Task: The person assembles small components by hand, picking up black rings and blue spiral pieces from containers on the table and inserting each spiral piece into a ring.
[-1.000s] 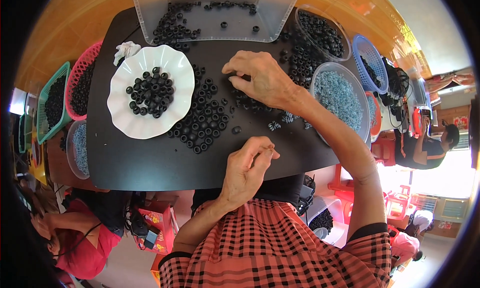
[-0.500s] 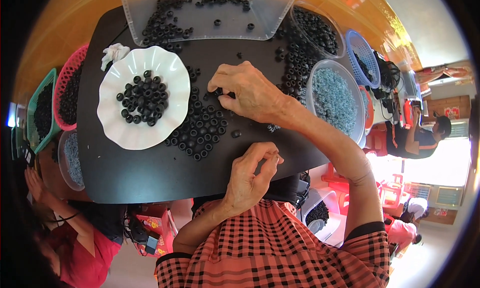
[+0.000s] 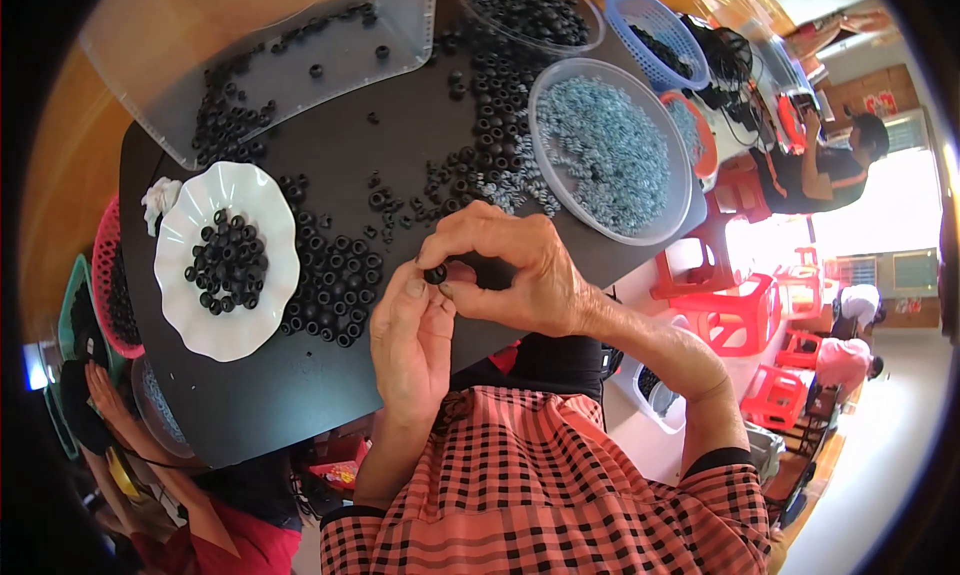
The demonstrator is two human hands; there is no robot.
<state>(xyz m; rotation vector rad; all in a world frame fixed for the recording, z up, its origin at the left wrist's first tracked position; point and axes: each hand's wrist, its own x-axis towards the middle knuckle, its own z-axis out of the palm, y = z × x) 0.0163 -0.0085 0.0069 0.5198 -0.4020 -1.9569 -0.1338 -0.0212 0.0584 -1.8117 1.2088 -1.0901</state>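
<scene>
In front of my chest both hands meet over the table edge. My right hand (image 3: 525,275) pinches a small round black bead-like part (image 3: 435,274) between thumb and forefinger. My left hand (image 3: 412,345) is closed just against it, thumb pressed to the fingers; whatever it holds is hidden. Left of my hands lies a cluster of black ring-shaped parts (image 3: 335,280) with holes. Beyond it a white scalloped plate (image 3: 180,310) bears a heap of similar black balls (image 3: 230,260). Tiny black pieces (image 3: 380,200) and pale blue-grey spring-like coils (image 3: 515,180) lie past my right hand.
A clear bin (image 3: 400,50) with black parts lies at the back. At right stand a tub (image 3: 540,140) of blue-grey coils, a tub of black parts (image 3: 530,10) and a blue basket (image 3: 625,5). A person's hand (image 3: 105,390) shows at lower left; red stools (image 3: 735,315) stand at right.
My right hand has come back from the black parts toward my body and now meets my left hand, which has shifted left. The view has turned, bringing the right-hand tubs closer.
</scene>
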